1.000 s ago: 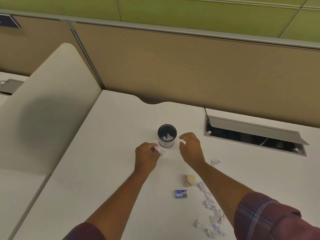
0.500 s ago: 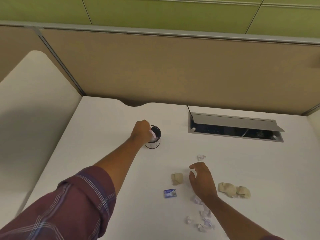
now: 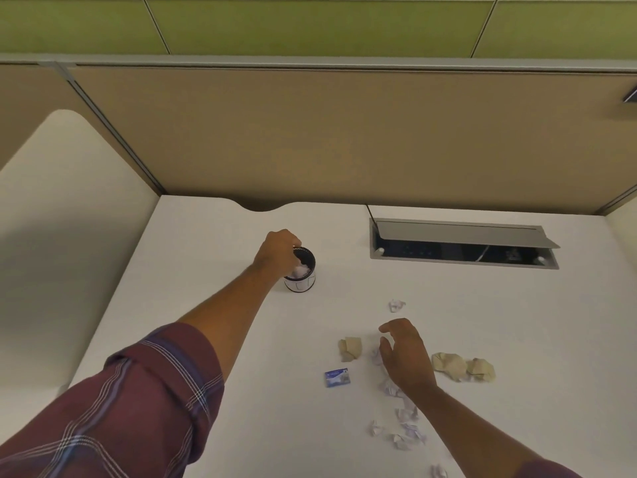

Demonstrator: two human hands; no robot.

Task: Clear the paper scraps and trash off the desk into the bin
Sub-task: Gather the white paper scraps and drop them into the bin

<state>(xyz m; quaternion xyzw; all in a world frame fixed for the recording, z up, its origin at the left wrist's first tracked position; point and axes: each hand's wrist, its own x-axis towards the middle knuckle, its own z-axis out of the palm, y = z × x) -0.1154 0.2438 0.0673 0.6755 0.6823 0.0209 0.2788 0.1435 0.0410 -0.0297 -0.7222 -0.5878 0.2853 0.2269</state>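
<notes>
Left hand [image 3: 280,249] is up at the bin [image 3: 300,270], a small dark cup with a pale lower wall, standing mid-desk. The fingers curl down over the near rim and a white scrap [image 3: 299,270] shows just inside the mouth, right at the fingertips. Whether that grip is pinching the scrap or has let it go, I cannot tell; the knuckles hide it. This looks like the drop-off step for one piece.

Meanwhile the right hand [image 3: 408,357] hovers low over the desk [image 3: 213,305] with its grip spread, thumb apart from the fingers, nothing in it. It sits right above the top of a trail of white paper bits [image 3: 403,426] that runs back toward the person. A tan crumpled wad [image 3: 350,348] lies just to its left, a blue-and-white wrapper [image 3: 337,377] near that, two more tan wads [image 3: 463,367] touching each other on its right, and a lone white scrap [image 3: 395,305] ahead of the fingertips.

Plenty left, so the job is early on. Next call, by my reading: the right hand closes on the nearest scraps under its palm, gathers several at once, and carries them across to that narrow bin mouth, which needs a careful aim.
</notes>
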